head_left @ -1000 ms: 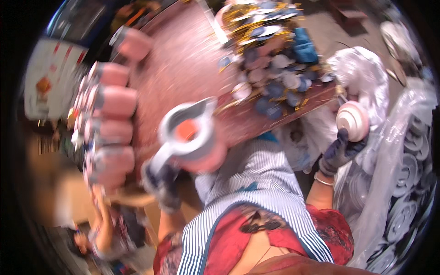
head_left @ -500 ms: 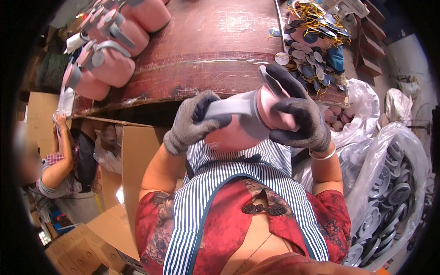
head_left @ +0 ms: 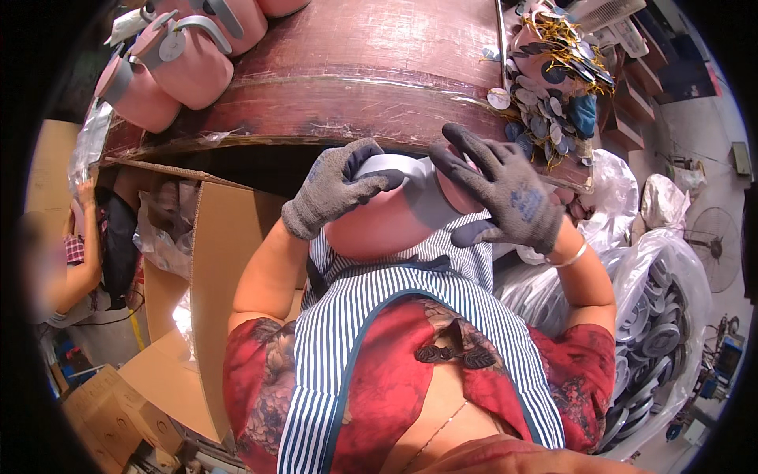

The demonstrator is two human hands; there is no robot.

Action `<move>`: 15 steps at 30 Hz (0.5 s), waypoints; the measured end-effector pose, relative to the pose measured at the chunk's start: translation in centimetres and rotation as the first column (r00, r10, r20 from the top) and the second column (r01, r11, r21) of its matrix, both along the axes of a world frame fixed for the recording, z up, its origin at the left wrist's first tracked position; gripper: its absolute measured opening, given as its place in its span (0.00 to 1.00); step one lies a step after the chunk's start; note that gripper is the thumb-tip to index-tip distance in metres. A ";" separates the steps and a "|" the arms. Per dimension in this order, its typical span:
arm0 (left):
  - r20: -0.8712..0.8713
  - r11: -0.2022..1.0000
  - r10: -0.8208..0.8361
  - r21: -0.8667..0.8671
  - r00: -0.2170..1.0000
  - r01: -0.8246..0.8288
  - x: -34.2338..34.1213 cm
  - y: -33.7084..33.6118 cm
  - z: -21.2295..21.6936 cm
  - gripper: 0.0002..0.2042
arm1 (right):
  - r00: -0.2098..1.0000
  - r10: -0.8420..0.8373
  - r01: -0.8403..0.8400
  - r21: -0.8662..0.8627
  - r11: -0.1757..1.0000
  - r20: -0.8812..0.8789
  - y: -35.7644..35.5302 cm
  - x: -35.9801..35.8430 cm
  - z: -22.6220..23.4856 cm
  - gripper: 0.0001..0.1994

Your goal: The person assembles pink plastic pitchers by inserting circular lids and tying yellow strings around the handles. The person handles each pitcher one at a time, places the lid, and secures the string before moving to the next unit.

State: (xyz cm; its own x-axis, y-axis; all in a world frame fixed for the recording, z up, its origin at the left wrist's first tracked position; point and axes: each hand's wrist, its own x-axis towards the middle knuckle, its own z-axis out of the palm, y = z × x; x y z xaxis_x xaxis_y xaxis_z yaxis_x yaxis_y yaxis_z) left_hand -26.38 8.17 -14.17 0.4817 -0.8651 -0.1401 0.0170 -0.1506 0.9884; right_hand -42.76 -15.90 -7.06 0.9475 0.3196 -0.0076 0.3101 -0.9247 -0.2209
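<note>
The left hand [head_left: 339, 188], in a grey knitted glove with dark coated fingers, is clamped on the grey handle [head_left: 395, 164] of a pink jug [head_left: 375, 225]. The right hand [head_left: 505, 189], gloved alike, lies across the pink lid [head_left: 456, 196] at the jug's mouth, fingers spread over the top and thumb lower down; how firmly it grips, I cannot tell. The jug is tilted, base to the lower left, in front of the blue-and-white striped apron [head_left: 324, 347] and just short of the worn red-brown table [head_left: 379, 47].

On the table's left side stand more pink jugs [head_left: 185, 67] with grey collars and handles, one bearing a round white tag [head_left: 171, 46]. At its right end is a heap of round tags [head_left: 545, 110] with golden strings, beside a blue cloth [head_left: 583, 116]. To the right, a clear plastic bag [head_left: 681, 316] holds round grey parts [head_left: 659, 340]; a fan [head_left: 711, 245] stands beyond. To the left are an open cardboard box [head_left: 229, 292] and a co-worker's arm [head_left: 83, 261].
</note>
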 end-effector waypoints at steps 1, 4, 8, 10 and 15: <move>0.005 1.000 -0.011 -0.007 1.000 0.011 0.2 0.3 0.2 0.14 | 0.997 0.044 -0.036 -0.132 0.991 0.063 0.3 0.2 1.7 0.46; 0.033 0.990 -0.058 -0.130 0.998 0.062 0.7 0.6 0.4 0.14 | 0.842 0.421 -0.347 -0.259 0.901 0.336 -0.1 1.7 3.8 0.39; 0.344 0.985 0.137 -0.142 0.929 -0.093 -1.6 -1.8 -0.2 0.18 | 0.914 0.149 -0.265 0.277 0.924 0.378 -2.3 2.1 -2.9 0.28; 0.724 0.981 0.134 -0.003 0.676 -0.192 -7.9 -4.8 1.1 0.20 | 0.915 -0.376 0.243 0.540 0.806 0.148 -2.0 2.4 -7.6 0.22; 0.458 0.967 -0.010 -0.222 0.889 0.125 -0.8 -1.7 0.4 0.18 | 0.982 -0.106 0.071 0.216 0.974 0.155 -2.6 -0.5 -5.5 0.27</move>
State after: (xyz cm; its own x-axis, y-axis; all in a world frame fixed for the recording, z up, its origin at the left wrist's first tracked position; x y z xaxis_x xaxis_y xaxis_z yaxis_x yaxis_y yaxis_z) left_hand -27.19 6.49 -13.81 0.3819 -0.8768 0.2921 -0.4395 0.1057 0.8920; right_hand -43.27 -18.45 -12.61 0.9546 0.2126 0.2085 0.2776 -0.8888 -0.3647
